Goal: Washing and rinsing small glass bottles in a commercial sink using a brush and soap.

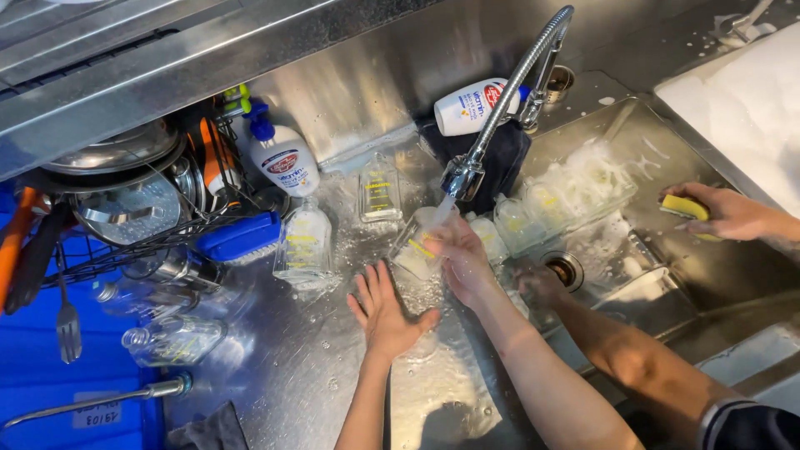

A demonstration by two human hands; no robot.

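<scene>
Right hand (463,260) is clamped on a clear glass bottle (414,247), held tilted under the faucet (467,171), whose water stream strikes it. Left hand (385,312) lies open, fingers spread, palm up just below the bottle, holding nothing. Both hover over the wet steel surface (292,358).

Count of clear bottles on the surface: two upright behind the hands (303,242) (380,190), and two lying on their sides at left (173,340). More bottles stand in the sink (667,275) under foam; their number cannot be made out. Two white soap bottles are present, one upright (282,157), one lying behind the faucet (473,106).

Another person's two hands are in the sink: one holds a yellow sponge (685,207); the other (540,283) is blurred by water, its contents unreadable. A wire rack (142,200) of pot lids is partly cut off at left.
</scene>
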